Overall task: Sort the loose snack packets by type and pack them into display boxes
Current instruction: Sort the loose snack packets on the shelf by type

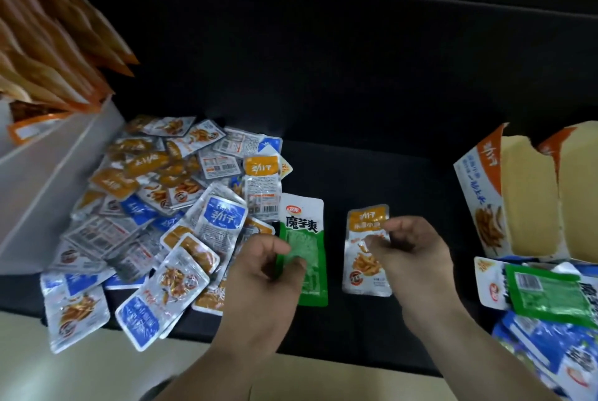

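A heap of loose snack packets (168, 206), orange-labelled and blue-labelled, covers the dark surface at the left. My left hand (262, 281) pinches a long green packet (305, 238) by its lower left edge, just right of the heap. My right hand (417, 255) pinches the right edge of an orange-labelled silver packet (364, 255). Both packets are in the middle of the dark surface, side by side and apart.
An open white box (48, 174) with upright orange packets stands at the left. Two open display boxes (479, 193) with yellowish insides stand at the right. Below them lie a green packet (550, 297) and several blue packets (543, 349). A pale floor shows below the surface's front edge.
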`<state>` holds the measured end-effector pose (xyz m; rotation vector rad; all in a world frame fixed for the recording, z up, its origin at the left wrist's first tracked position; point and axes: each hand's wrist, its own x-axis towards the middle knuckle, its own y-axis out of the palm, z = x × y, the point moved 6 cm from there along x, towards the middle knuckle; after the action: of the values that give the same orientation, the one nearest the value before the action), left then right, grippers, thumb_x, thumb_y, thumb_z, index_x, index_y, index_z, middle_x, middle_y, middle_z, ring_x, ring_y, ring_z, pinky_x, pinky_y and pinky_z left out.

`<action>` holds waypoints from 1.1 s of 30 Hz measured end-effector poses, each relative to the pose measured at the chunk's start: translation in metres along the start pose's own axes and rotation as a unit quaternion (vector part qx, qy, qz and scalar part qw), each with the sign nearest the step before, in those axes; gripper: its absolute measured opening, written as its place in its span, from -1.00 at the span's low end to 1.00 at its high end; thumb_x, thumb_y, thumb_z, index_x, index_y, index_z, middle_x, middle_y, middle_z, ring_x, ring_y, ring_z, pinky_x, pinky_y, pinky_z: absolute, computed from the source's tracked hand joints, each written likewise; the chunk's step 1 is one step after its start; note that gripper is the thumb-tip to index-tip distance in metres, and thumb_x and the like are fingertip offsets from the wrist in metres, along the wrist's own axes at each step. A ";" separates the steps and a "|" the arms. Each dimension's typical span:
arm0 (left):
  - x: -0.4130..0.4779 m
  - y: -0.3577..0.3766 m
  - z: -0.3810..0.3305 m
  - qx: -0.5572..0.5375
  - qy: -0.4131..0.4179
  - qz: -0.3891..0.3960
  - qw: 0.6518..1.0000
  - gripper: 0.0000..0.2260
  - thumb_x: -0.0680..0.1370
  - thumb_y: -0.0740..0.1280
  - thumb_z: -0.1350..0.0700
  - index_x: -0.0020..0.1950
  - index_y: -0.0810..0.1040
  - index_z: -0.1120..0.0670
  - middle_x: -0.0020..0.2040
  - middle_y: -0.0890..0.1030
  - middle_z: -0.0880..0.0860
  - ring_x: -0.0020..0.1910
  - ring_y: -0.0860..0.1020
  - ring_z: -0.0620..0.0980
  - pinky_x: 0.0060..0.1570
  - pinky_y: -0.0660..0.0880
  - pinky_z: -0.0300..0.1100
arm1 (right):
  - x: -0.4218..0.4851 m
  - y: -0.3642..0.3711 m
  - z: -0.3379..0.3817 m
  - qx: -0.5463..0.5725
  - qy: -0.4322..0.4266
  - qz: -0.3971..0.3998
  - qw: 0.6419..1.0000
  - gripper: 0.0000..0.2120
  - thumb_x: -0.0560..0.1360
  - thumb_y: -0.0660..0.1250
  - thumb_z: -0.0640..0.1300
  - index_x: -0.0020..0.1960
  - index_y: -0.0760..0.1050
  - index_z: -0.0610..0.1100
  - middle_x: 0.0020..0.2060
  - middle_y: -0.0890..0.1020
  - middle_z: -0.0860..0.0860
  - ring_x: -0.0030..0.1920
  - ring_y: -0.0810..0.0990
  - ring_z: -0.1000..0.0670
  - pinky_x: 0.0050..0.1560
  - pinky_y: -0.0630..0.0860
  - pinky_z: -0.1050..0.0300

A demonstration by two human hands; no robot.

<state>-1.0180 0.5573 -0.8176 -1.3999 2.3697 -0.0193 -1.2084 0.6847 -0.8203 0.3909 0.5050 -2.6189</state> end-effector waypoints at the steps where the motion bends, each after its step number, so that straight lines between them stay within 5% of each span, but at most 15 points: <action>1: -0.002 0.000 -0.005 -0.003 0.008 0.002 1.000 -0.84 0.55 0.47 0.23 -0.04 0.53 0.04 -0.33 0.50 0.13 -0.44 0.36 -0.11 -0.43 0.37 -0.25 | 0.000 0.001 0.000 0.003 0.000 -0.002 1.000 -0.76 0.47 0.52 -0.30 -0.04 0.59 0.00 -0.15 0.71 0.06 -0.13 0.72 0.09 -0.17 0.60 0.18; 5: -0.008 -0.007 -0.022 -0.040 0.024 -0.021 0.999 -0.83 0.55 0.44 0.33 -0.04 0.51 0.09 -0.35 0.54 -0.03 -0.45 0.40 -0.18 -0.44 0.37 -0.35 | 0.005 0.032 0.013 0.040 -0.010 0.060 0.997 -0.78 0.51 0.49 -0.29 0.02 0.63 0.00 -0.10 0.73 0.07 -0.03 0.72 0.05 -0.09 0.61 0.16; 9: -0.007 -0.007 -0.033 -0.042 0.050 -0.046 0.997 -0.82 0.54 0.46 0.31 -0.08 0.52 0.08 -0.26 0.57 0.07 -0.40 0.44 -0.14 -0.40 0.39 -0.37 | -0.004 0.051 0.017 0.020 0.028 0.159 0.987 -0.75 0.58 0.44 -0.13 0.22 0.63 0.10 0.06 0.71 0.15 0.11 0.67 0.15 0.23 0.58 0.12; 13: -0.015 0.028 -0.030 -0.057 -0.002 0.033 0.998 -0.75 0.54 0.48 0.28 0.12 0.54 0.04 -0.13 0.73 -0.04 -0.17 0.69 -0.04 -0.19 0.61 -0.25 | -0.027 0.020 0.020 0.090 0.051 0.172 0.980 -0.82 0.59 0.42 -0.13 0.18 0.63 0.02 0.00 0.76 0.05 0.05 0.74 0.02 0.12 0.67 -0.05; 16: -0.030 0.066 -0.023 -0.024 -0.053 0.124 0.991 -0.43 0.54 0.51 0.20 0.45 0.37 -0.12 -0.04 0.76 -0.11 0.06 0.71 -0.07 0.09 0.63 -0.04 | -0.031 -0.023 0.017 0.026 -0.034 0.111 0.993 -0.44 0.49 0.53 -0.23 0.34 0.45 0.21 -0.01 0.73 0.10 -0.03 0.71 0.18 -0.06 0.64 0.25; 19: -0.048 0.105 -0.030 0.044 -0.027 0.202 0.978 -0.59 0.56 0.46 0.27 0.28 0.58 -0.16 -0.07 0.75 -0.14 -0.06 0.72 -0.15 -0.05 0.65 -0.18 | -0.033 -0.065 0.009 -0.078 -0.060 0.076 0.992 -0.31 0.45 0.56 -0.21 0.34 0.36 0.36 -0.01 0.66 0.20 -0.08 0.63 0.30 -0.20 0.53 0.42; 23: -0.065 0.160 -0.043 0.097 -0.008 0.309 0.946 -0.64 0.59 0.41 0.29 0.19 0.64 -0.18 -0.08 0.74 -0.12 -0.12 0.71 -0.16 -0.16 0.59 -0.34 | -0.037 -0.126 -0.015 -0.069 -0.011 -0.014 0.997 -0.66 0.43 0.56 -0.17 0.03 0.62 0.23 -0.03 0.70 0.17 -0.07 0.68 0.17 -0.02 0.67 0.00; 25: -0.067 0.185 -0.041 0.148 0.007 0.332 0.932 -0.67 0.60 0.43 0.16 0.24 0.56 -0.22 -0.03 0.71 -0.16 -0.09 0.66 -0.26 -0.12 0.52 -0.44 | -0.037 -0.164 -0.028 -0.052 0.017 -0.074 0.996 -0.73 0.42 0.56 -0.19 -0.02 0.67 0.16 -0.09 0.73 0.16 -0.13 0.69 0.15 -0.03 0.67 -0.05; 29: -0.073 0.222 -0.038 0.236 0.040 0.339 0.910 -0.65 0.60 0.43 0.04 0.35 0.51 -0.23 0.09 0.59 -0.24 -0.06 0.55 -0.39 -0.12 0.46 -0.51 | -0.035 -0.229 -0.040 -0.008 0.015 -0.201 0.979 -0.67 0.43 0.55 -0.14 0.13 0.63 0.16 0.09 0.67 0.06 0.01 0.68 0.08 0.10 0.63 -0.02; 33: -0.079 0.242 -0.045 0.278 0.056 0.352 0.892 -0.65 0.61 0.42 0.05 0.37 0.51 -0.20 0.14 0.55 -0.25 0.01 0.59 -0.26 0.10 0.55 -0.31 | -0.013 -0.245 -0.060 -0.021 0.050 -0.183 0.982 -0.44 0.42 0.57 -0.03 0.36 0.50 0.20 0.28 0.42 0.00 0.19 0.59 -0.07 0.19 0.61 -0.18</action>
<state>-1.2021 0.7374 -0.8004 -0.2519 2.5319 -0.5424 -1.3016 0.9189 -0.8001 0.4537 0.7252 -2.9451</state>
